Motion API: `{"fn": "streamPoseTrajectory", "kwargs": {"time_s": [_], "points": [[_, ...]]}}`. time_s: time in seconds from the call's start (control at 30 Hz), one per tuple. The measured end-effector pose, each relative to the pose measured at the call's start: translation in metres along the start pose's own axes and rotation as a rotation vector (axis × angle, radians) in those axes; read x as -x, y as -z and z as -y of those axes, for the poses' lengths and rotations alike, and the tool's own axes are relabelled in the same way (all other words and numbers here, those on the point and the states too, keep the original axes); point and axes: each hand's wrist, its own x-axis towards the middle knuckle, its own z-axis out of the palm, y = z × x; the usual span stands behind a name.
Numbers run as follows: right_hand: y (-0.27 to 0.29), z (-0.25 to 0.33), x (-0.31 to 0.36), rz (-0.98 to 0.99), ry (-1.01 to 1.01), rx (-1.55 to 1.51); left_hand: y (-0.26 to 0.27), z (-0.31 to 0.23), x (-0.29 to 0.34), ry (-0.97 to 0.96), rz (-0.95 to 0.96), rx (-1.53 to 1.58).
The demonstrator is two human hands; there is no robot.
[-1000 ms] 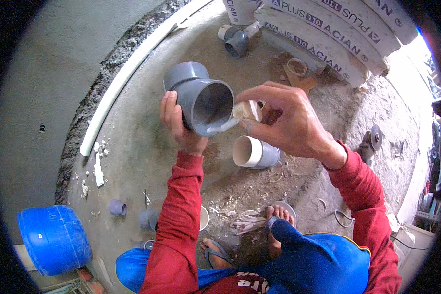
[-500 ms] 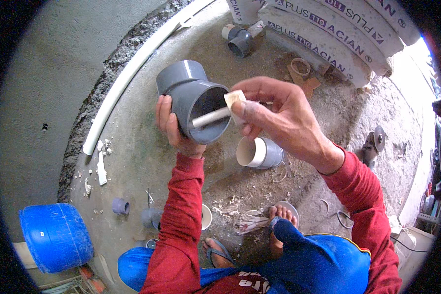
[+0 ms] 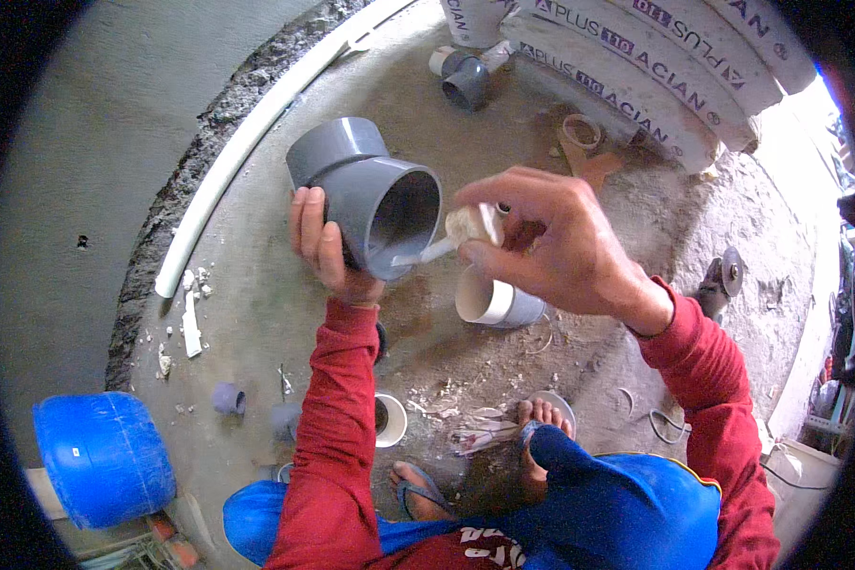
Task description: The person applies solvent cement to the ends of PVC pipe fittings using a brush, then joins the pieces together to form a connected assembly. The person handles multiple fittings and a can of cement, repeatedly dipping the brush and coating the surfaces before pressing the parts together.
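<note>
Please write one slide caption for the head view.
Left hand holds a grey pipe fitting; right hand holds a white tool at the fitting's opening.

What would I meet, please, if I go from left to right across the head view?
Blue barrel, small grey pipe fitting, large grey pipe fitting held in the left hand, short white-and-grey pipe piece, angle grinder.

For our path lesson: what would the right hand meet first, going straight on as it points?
Most likely the grey pipe fitting: the right hand points left toward it, though depth is hard to judge.
</note>
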Motion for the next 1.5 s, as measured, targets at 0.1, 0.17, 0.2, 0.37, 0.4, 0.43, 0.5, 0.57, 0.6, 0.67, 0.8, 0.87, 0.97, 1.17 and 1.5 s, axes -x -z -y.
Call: {"fn": "streamPoseTrajectory", "kwargs": {"time_s": [0.1, 0.17, 0.2, 0.37, 0.4, 0.43, 0.5, 0.57, 0.6, 0.67, 0.8, 0.87, 0.97, 1.17, 1.5], "points": [[0.019, -0.014, 0.0, -0.12, -0.083, -0.038, 0.002, 0.002, 0.002, 0.007, 0.003, -0.003], [0.037, -0.03, -0.002, -0.113, -0.043, 0.108, 0.004, 0.003, 0.003, 0.009, 0.014, -0.026], [0.045, -0.04, -0.004, -0.084, 0.039, 0.241, 0.004, 0.003, 0.003, 0.015, 0.012, -0.033], [0.026, -0.115, -0.01, 0.172, 0.067, 0.578, 0.006, 0.004, 0.005, 0.026, 0.031, -0.047], [0.02, -0.131, -0.01, 0.231, 0.006, 0.613, 0.007, 0.004, 0.004, 0.034, 0.039, -0.041], [0.014, -0.146, -0.011, 0.274, -0.005, 0.619, 0.009, 0.005, 0.004, 0.042, 0.049, -0.035], [0.002, -0.173, -0.011, 0.367, -0.047, 0.642, 0.011, 0.005, 0.004, 0.055, 0.058, -0.029], [-0.012, -0.196, -0.012, 0.373, 0.012, 0.67, 0.012, 0.007, 0.004, 0.063, 0.052, -0.024], [-0.018, -0.206, -0.011, 0.39, 0.007, 0.703, 0.011, 0.007, 0.004, 0.065, 0.041, -0.021], [-0.03, -0.221, -0.009, 0.373, 0.001, 0.716, 0.01, 0.008, 0.005, 0.069, 0.026, -0.018], [-0.039, -0.233, -0.001, 0.478, -0.001, 0.773, 0.011, 0.011, 0.008, 0.09, 0.032, 0.015], [-0.04, -0.23, 0.008, 0.432, 0.032, 0.713, 0.012, 0.012, 0.009, 0.1, 0.034, 0.021], [-0.045, -0.219, 0.027, 0.424, -0.13, 0.722, 0.011, 0.013, 0.01, 0.11, 0.01, 0.011], [-0.046, -0.206, 0.083, 0.227, 0.032, 0.684, 0.021, 0.016, 0.004, 0.125, 0.024, 0.027], [-0.042, -0.215, 0.06, 0.364, -0.14, 0.713, 0.022, 0.012, 0.0, 0.092, 0.045, -0.045]]}}
